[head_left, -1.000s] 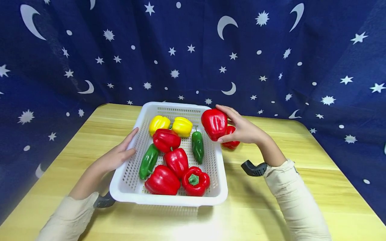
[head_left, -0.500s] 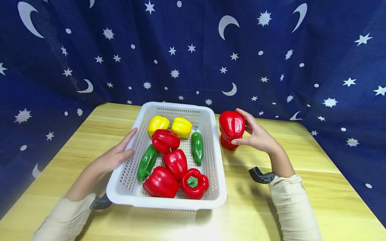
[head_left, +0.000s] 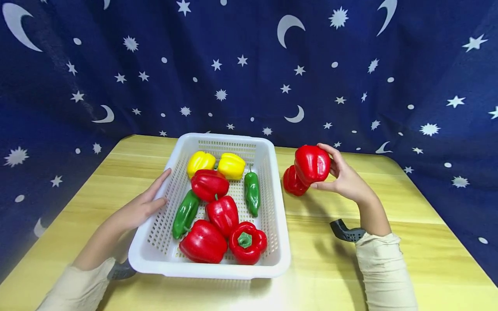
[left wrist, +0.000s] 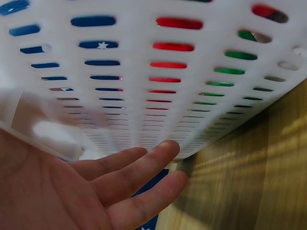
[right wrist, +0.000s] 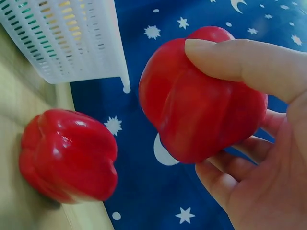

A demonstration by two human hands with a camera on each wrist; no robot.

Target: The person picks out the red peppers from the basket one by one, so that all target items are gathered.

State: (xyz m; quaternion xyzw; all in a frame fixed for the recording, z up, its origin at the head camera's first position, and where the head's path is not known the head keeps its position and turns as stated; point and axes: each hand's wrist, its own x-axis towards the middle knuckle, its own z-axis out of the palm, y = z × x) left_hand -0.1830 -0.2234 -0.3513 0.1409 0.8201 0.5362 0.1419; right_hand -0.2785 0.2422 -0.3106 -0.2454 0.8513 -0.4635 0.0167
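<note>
red pepper (head_left: 312,164) is pinched in the right hand (head_left: 347,181); the left hand (head_left: 138,206), fingers spread, touches a white basket (head_left: 210,271).

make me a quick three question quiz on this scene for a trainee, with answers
1. How many yellow peppers are in the white basket?
2. True or false: the right hand holds a green pepper.
3. From the person's view, the left hand is at: a) the basket's near rim; b) the basket's left side; c) the basket's right side.

Key: 1. Two. 2. False; it holds a red pepper. 3. b.
</note>
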